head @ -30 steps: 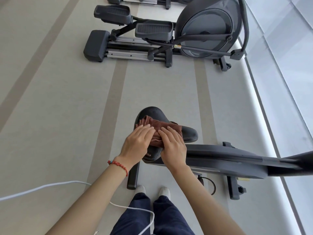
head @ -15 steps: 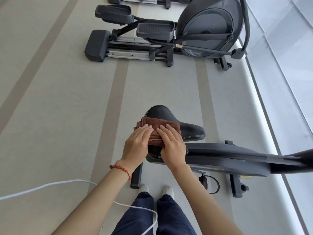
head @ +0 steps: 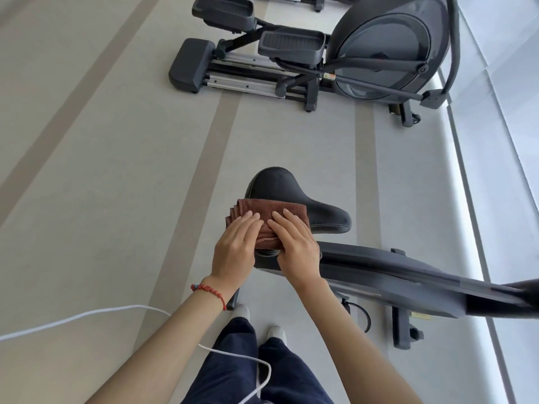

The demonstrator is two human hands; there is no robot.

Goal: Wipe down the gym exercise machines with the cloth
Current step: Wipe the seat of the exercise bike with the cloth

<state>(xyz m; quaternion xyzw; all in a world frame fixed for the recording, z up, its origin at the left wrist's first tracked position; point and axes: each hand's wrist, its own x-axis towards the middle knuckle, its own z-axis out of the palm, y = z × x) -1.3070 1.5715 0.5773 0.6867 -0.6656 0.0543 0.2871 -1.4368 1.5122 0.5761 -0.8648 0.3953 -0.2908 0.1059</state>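
Fingers (head: 250, 218) of L hand (head: 236, 252) lie straight & flat, pressing down on the brown cloth (head: 274, 214); fingers of R hand (head: 296, 246) same, extended flat on the cloth just beside the L ones. Neither hand curls round it, both palms down, hands nearly touching.

Cloth is folded, several layers showing at its left edge, draped across the near part of the black saddle (head: 294, 196) of the exercise bike (head: 408, 275). Far, wide part of the saddle and its narrow nose (pointing right) are uncovered.

L wrist wears a red bead bracelet (head: 211, 290). Bike's dark frame runs rightward from under the hands; base feet on the floor (head: 116, 199), black cable loop by the near foot.

Below: dark blue trousers (head: 262, 371), white shoes (head: 243, 312). White cord (head: 87, 316) crosses lower left & loops over the trousers.

Far side: grey elliptical trainer (head: 364, 48) w/ two pedals, well apart from the bike. Window blind (head: 501, 112) along right edge.
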